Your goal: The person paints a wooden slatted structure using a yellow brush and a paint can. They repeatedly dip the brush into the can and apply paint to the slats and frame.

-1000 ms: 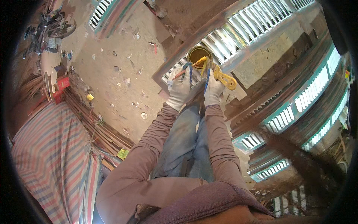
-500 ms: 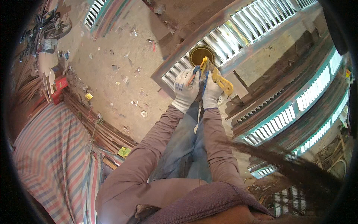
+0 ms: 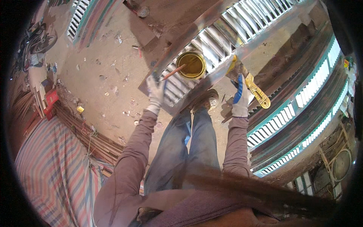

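Note:
My left hand [image 3: 155,90], in a white glove with a dark palm coating, is closed on a thin reddish-brown stick [image 3: 174,72]. The stick's far end reaches into a round tin [image 3: 204,68] with brownish-yellow paste inside. That tin stands on a slatted shutter panel [image 3: 177,87]. Over to the right, my right hand [image 3: 241,95], gloved with a blue palm, grips a putty knife [image 3: 258,93] with a yellow handle. Yellow paste coats the end of its broad blade, which points up and left near the panel's edge.
More louvred panels with teal frames [image 3: 281,130] lie at the right. A striped cloth [image 3: 53,162] covers something at the lower left, beside a pile of wooden strips [image 3: 85,128]. A motorbike [image 3: 41,41] stands at the far left. Litter dots the dirt floor [image 3: 102,72].
My hands have parted from near the tin: the left went left and lower with the stick, now leading into the tin. The putty knife moved right and down with my right hand.

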A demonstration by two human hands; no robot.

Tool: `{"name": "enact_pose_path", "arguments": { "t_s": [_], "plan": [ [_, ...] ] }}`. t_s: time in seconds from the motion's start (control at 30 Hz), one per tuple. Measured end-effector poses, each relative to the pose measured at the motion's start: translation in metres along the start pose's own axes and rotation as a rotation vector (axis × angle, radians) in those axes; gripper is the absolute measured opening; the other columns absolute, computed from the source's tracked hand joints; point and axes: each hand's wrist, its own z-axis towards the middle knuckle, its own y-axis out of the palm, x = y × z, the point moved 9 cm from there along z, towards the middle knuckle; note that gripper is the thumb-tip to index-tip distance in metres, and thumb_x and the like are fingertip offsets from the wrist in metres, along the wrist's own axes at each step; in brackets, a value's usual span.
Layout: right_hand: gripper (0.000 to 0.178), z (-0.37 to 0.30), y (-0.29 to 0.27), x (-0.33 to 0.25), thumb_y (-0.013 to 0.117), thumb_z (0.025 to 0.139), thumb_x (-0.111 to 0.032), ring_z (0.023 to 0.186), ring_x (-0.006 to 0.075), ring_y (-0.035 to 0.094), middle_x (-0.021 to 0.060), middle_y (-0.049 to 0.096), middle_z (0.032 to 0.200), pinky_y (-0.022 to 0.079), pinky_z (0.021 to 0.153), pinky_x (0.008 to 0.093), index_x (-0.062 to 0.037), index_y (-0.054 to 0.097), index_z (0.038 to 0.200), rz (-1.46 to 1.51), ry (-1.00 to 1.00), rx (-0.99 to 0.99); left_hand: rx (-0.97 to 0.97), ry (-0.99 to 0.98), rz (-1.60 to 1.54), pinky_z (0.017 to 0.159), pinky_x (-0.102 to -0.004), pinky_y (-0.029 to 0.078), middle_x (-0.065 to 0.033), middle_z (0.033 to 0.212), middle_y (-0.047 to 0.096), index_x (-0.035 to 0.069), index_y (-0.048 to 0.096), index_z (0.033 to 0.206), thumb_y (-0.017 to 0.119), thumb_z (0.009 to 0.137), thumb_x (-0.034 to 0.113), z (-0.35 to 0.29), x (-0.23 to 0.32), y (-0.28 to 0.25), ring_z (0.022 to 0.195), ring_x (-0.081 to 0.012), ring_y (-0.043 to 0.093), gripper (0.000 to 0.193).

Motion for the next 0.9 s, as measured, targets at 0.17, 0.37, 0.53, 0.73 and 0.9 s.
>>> {"name": "enact_pose_path", "arguments": {
  "t_s": [0.17,0.37,0.53,0.73,0.9],
  "plan": [
    [0.027,0.069,0.0,-0.033,0.062,0.092,-0.013,0.103,0.022,0.064,0.0117,0.067,0.114,0.05,0.091,0.0325,-0.0022,0.064,0.117,-0.725,-0.536,0.012,0.175,-0.235,0.009,0.101,-0.0511,0.037,-0.0236,0.121,0.056,0.0,0.055,0.122,0.053,0.094,0.033,0.074,-0.024,0.024,0.115,-0.0439,0.05,0.043],
    [0.03,0.086,0.049,-0.025,0.063,0.086,-0.008,0.099,0.0264,0.067,0.0102,0.069,0.11,0.051,0.09,0.0344,-0.01,0.067,0.116,-1.001,-0.896,-0.138,0.133,-0.676,0.583,0.085,-0.0531,0.044,-0.0111,0.108,0.065,0.015,0.066,0.105,0.034,0.096,0.039,0.096,-0.006,0.059,0.103,-0.0339,0.059,0.04],
    [0.027,0.11,0.056,0.007,0.061,0.088,-0.022,0.104,0.0271,0.063,0.0085,0.068,0.111,0.05,0.089,0.0376,-0.0148,0.067,0.113,-1.372,-1.001,-0.14,0.166,-0.645,0.478,0.084,-0.0556,0.04,-0.0094,0.108,0.064,0.014,0.066,0.1,0.037,0.095,0.038,0.098,0.005,0.067,0.105,-0.0342,0.055,0.038],
    [0.033,0.074,0.063,0.016,0.062,0.084,-0.01,0.102,0.0286,0.065,0.0104,0.067,0.112,0.053,0.087,0.0361,-0.0135,0.065,0.116,-1.408,-0.98,-0.277,0.259,-0.593,0.476,0.083,-0.0543,0.04,-0.0123,0.101,0.066,0.012,0.065,0.095,0.041,0.093,0.034,0.099,-0.009,0.062,0.099,-0.0348,0.057,0.033],
    [0.035,0.103,0.033,0.002,0.058,0.084,-0.002,0.105,0.0236,0.064,0.0083,0.067,0.113,0.052,0.09,0.0335,-0.0104,0.066,0.118,-1.1,-0.858,-0.139,0.267,-0.54,0.528,0.081,-0.0515,0.042,-0.0122,0.096,0.067,0.01,0.065,0.093,0.041,0.094,0.035,0.101,0.001,0.065,0.093,-0.0369,0.058,0.035]
  ]
}}
